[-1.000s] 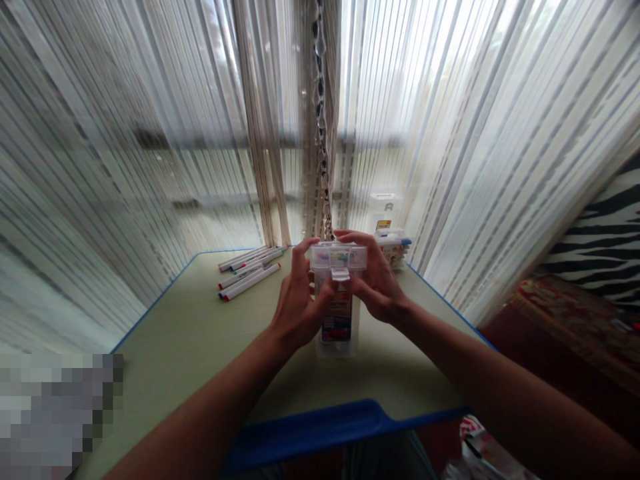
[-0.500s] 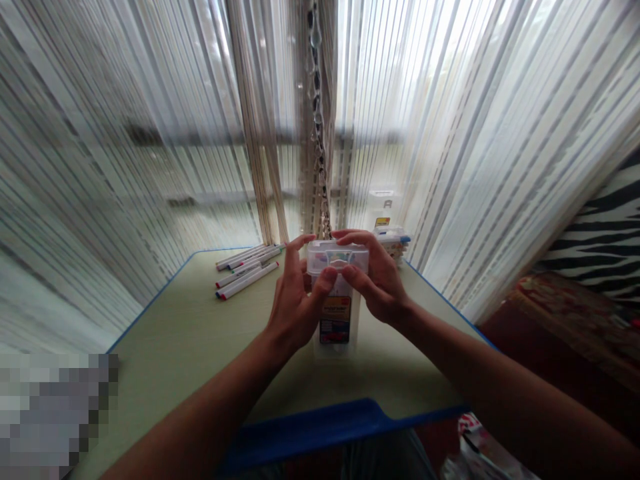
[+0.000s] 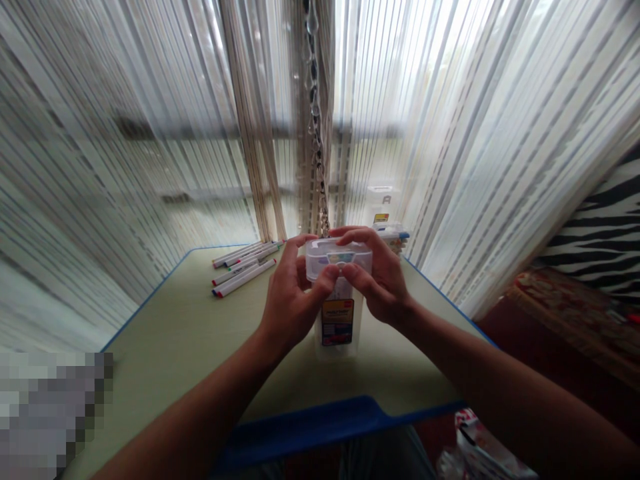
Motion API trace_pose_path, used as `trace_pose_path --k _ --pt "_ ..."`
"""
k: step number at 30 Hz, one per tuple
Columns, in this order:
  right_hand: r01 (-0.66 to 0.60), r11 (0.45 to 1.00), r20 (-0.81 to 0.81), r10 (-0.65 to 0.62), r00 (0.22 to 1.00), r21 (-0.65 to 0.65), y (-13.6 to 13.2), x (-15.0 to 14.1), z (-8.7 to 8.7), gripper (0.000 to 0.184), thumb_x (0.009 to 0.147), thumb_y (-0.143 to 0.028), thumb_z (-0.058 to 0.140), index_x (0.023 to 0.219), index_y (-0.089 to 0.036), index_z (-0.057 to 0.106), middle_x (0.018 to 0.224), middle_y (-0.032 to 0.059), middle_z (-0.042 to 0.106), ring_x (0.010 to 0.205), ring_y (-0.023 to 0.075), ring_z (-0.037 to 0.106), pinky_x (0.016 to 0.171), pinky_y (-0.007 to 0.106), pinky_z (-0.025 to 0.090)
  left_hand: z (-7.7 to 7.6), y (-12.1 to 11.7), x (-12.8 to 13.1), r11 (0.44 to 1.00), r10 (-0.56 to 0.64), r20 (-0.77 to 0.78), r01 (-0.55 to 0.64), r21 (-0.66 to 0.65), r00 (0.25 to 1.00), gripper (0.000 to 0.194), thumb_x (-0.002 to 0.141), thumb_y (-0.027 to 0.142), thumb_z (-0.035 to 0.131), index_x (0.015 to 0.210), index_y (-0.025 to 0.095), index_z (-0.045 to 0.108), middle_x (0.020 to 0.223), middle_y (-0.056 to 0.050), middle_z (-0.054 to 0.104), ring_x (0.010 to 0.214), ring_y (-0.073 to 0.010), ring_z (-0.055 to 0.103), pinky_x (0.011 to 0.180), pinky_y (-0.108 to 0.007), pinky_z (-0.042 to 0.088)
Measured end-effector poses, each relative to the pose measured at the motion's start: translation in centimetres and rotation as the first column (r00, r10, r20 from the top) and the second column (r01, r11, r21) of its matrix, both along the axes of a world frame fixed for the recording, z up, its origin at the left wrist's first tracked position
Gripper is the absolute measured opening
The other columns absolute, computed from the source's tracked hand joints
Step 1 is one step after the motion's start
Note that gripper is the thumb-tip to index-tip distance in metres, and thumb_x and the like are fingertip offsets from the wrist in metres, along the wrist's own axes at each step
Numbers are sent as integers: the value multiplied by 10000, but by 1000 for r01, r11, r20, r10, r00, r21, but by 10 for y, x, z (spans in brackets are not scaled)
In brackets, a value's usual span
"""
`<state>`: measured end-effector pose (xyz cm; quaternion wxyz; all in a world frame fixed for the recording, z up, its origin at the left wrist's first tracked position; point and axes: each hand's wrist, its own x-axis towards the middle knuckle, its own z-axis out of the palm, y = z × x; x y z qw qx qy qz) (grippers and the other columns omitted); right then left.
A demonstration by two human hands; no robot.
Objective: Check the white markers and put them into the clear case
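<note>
A clear plastic marker case (image 3: 338, 323) with a yellow and dark label stands upright on the table in front of me. Its translucent lid (image 3: 320, 250) sits on top, and colours show faintly through it. My left hand (image 3: 299, 290) grips the lid's left side, thumb on the front clasp and fingers over the top. On the other side my right hand (image 3: 377, 277) mirrors it, its thumb beside the left thumb at the clasp. Several white markers (image 3: 245, 277) with coloured ends lie on the table to the left of my left hand.
The pale green table (image 3: 175, 333) has a blue edge and a blue front ledge (image 3: 310, 423). Behind my right hand stands another open clear case (image 3: 393, 233) holding markers. String curtains (image 3: 200, 167) hang at the table's far side. A plastic bag (image 3: 485, 447) lies below right.
The view has shifted slightly. Both hands stay on the case's lid with the thumbs at the clasp; the loose markers lie as before.
</note>
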<state>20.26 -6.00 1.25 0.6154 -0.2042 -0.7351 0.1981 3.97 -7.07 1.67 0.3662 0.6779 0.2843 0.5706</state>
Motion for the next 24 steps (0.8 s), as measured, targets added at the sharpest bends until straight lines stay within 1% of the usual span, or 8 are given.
trace_pose_path --k 3,6,9,11,13,15,20,24 --pt "9 1000 8 -9 1000 13 -1 0 1 247 880 -324 640 1114 -247 615 1248 81 623 1111 268 605 944 488 495 2 -1 0 999 34 -29 -34 18 999 439 874 467 666 1177 200 495 816 4 646 663 -142 636 571 -246 515" --pt "16 1000 13 -16 1000 14 -1 0 1 243 883 -316 638 1116 -250 616 1245 81 624 1122 270 601 957 497 490 3 -2 -2 995 97 -101 -93 43 990 430 886 485 634 1192 213 501 877 -16 633 698 -152 620 593 -271 519" --pt "27 1000 19 -27 999 14 -2 0 1 245 883 -328 631 1116 -257 612 1249 79 623 1139 276 597 979 513 486 3 -1 -5 974 215 -193 -195 120 957 447 878 514 619 1199 216 533 1040 -76 599 852 -202 618 668 -325 535" --pt "24 1000 21 -24 999 3 -2 0 1 248 883 -341 627 1117 -261 607 1259 78 617 1151 281 596 996 525 483 3 -1 -5 962 252 -213 -220 162 944 465 879 524 607 1208 203 543 1130 -111 570 971 -243 602 749 -374 540" --pt "21 1000 21 -20 1000 -8 -4 -1 1 252 882 -349 628 1118 -265 604 1269 77 611 1158 283 594 1003 530 483 2 -2 -5 968 222 -198 -193 159 955 478 895 511 583 1242 187 526 1169 -130 575 1026 -264 593 825 -415 526" --pt "24 1000 17 -24 1000 -14 -6 -3 2 252 878 -352 635 1113 -271 602 1267 72 610 1157 282 593 1005 527 483 1 -3 -4 980 172 -173 -150 134 970 478 913 479 564 1278 177 502 1171 -131 604 1011 -264 603 864 -435 506" --pt "21 1000 -6 -22 1000 -15 -12 -7 3 228 877 -336 639 1090 -263 603 1260 76 608 1168 278 589 1011 511 475 -1 -7 -2 985 109 -115 -91 147 987 455 907 407 580 1291 181 492 1189 -115 634 945 -243 629 856 -418 505" --pt "35 999 -24 -35 999 -9 -15 -8 5 213 861 -304 624 1068 -257 604 1225 72 617 1147 273 590 984 496 486 -2 -6 -1 988 92 -95 -79 132 991 462 908 449 578 1284 194 497 1173 -106 641 941 -245 637 832 -408 515"
